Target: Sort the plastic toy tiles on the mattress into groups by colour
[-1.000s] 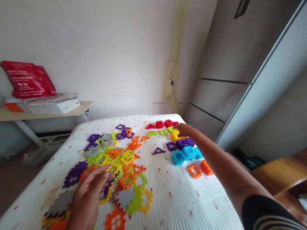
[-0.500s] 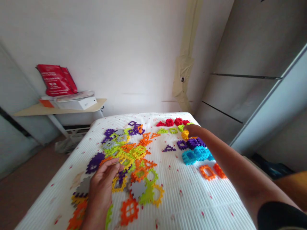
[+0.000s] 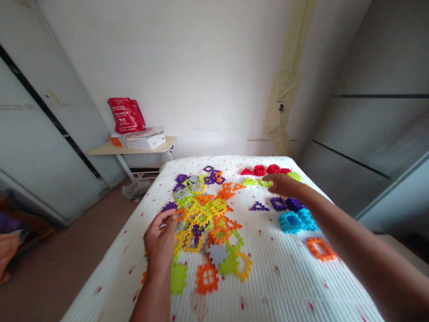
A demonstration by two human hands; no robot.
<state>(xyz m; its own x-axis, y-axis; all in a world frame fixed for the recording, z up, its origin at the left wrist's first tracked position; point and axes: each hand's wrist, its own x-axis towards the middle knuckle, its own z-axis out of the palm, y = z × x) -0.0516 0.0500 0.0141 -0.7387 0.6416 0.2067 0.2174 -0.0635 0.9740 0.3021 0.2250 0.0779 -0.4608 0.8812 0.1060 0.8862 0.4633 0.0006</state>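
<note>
A white ribbed mattress (image 3: 268,286) holds many flat interlocking plastic tiles. My left hand (image 3: 161,239) is at the left edge of the mixed pile of tiles (image 3: 204,214). Its fingers are curled in a pinch next to a purple tile (image 3: 169,207), and what they hold is hidden. My right hand (image 3: 283,184) reaches across the far right with its fingers stretched out low, the tips at a lime green tile (image 3: 264,183). Near that arm lie red tiles (image 3: 266,170), a purple triangle (image 3: 258,206), purple tiles (image 3: 284,204), cyan blocks (image 3: 296,220) and an orange frame (image 3: 320,249).
A small side table (image 3: 134,147) beyond the mattress's far left corner carries a red bag (image 3: 125,115) and a white box (image 3: 145,141). Grey wardrobe panels (image 3: 368,134) stand to the right. A grey door (image 3: 33,147) and brown floor (image 3: 83,250) are to the left.
The view has swung left. My left hand has moved up along the pile's left edge and curled its fingers. My right hand has shifted from the yellow tiles to the lime green one.
</note>
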